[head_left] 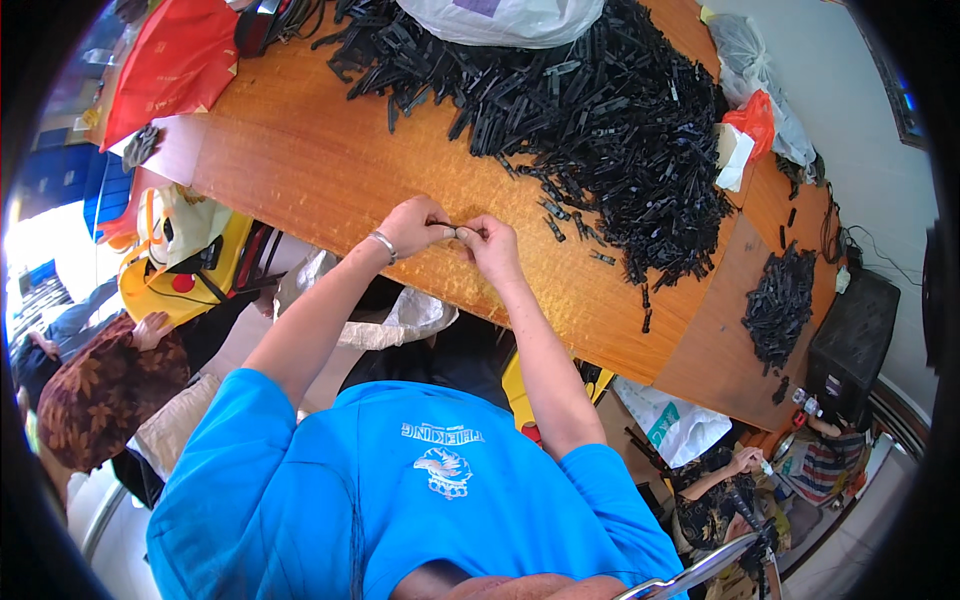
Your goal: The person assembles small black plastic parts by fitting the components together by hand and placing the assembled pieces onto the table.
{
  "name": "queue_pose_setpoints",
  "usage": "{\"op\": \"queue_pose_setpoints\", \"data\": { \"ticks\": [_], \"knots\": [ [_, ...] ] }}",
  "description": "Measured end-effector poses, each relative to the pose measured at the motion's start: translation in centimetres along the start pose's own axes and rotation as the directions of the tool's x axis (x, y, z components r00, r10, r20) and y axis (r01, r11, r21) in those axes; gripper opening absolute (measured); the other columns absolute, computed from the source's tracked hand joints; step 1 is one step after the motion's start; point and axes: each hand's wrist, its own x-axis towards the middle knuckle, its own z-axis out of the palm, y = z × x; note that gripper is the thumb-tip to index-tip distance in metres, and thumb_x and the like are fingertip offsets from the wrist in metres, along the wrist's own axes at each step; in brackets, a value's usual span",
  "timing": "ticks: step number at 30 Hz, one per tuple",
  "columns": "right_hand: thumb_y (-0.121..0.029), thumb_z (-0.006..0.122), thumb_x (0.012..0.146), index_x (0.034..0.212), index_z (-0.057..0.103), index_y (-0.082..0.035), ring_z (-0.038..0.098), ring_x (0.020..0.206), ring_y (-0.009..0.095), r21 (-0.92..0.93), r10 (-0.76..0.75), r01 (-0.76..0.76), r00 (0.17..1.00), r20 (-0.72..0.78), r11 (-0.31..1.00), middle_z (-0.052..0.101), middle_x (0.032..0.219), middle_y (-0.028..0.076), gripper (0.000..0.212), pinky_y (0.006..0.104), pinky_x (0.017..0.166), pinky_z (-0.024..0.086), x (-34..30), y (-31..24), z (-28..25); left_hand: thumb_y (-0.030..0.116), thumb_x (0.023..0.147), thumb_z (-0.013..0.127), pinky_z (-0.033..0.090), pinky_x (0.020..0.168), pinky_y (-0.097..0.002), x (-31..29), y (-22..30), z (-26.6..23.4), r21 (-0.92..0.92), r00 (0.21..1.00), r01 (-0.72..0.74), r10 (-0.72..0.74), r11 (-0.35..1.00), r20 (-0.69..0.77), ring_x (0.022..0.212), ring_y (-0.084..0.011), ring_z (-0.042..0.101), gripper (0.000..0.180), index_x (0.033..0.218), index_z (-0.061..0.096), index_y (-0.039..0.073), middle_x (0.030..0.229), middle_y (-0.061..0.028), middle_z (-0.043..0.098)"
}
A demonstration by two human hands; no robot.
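A red bag [180, 62] lies at the left of the desk [300, 165]. Near its front edge, the left hand [413, 224] and right hand [492, 250] meet, pinching a small dark piece [455, 227] between their fingertips. Rightward lie a big heap of black parts [630, 140] and a smaller pile [780, 305].

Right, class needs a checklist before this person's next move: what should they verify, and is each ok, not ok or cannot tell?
1. Both hands visible: ok; left hand and right hand meet above the table.
2. Dark piece pinched between fingertips: ok.
3. Piece undamaged: cannot tell; fingers cover most of it.
4. More pieces reachable: ok, probably; the large black pile lies beyond the hands.
5. All pieces gathered: not ok; loose pieces lie beside that pile.
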Motion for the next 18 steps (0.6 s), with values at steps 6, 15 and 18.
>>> {"op": "queue_pose_setpoints", "data": {
  "ticks": [6,15,18],
  "knots": [
    [-0.012,0.070,0.087,0.100,0.063,0.001,0.066,0.062,0.020,-0.010,0.072,-0.071,0.992,0.108,0.997,0.067,0.073,0.011,0.020,0.0318,0.053,0.051,1.6,-2.3,0.1,0.022,0.076,0.076,0.051,0.074,-0.0368,-1.0,-0.6,-2.1,0.107,0.995,-0.006,0.017,0.994,-0.101,0.083,-0.0277,0.064,0.022,0.088,0.070,0.004,0.086,-0.0117,0.066],
    [-0.020,0.067,0.086,0.096,0.061,-0.005,0.067,0.072,0.035,-0.861,-0.379,0.028,0.905,-0.195,0.508,0.069,0.079,0.017,0.019,0.0457,0.064,0.052,6.8,-4.9,-4.2,0.024,0.075,0.076,0.052,0.079,-0.0408,3.3,-0.2,-3.7,0.249,0.965,-0.048,0.109,0.967,-0.237,0.087,-0.0277,0.065,0.025,0.093,0.071,0.007,0.087,-0.0102,0.068],
    [-0.019,0.066,0.086,0.094,0.060,-0.006,0.067,0.071,0.035,-0.850,-0.426,0.073,0.885,-0.186,0.522,0.068,0.076,0.017,0.017,0.0457,0.062,0.052,6.2,-4.8,-3.2,0.029,0.078,0.075,0.052,0.078,-0.0404,7.4,0.5,-3.8,0.019,0.894,0.028,-0.017,0.999,-0.448,0.087,-0.0280,0.067,0.030,0.099,0.070,0.008,0.089,-0.0104,0.070]
  ]
}}
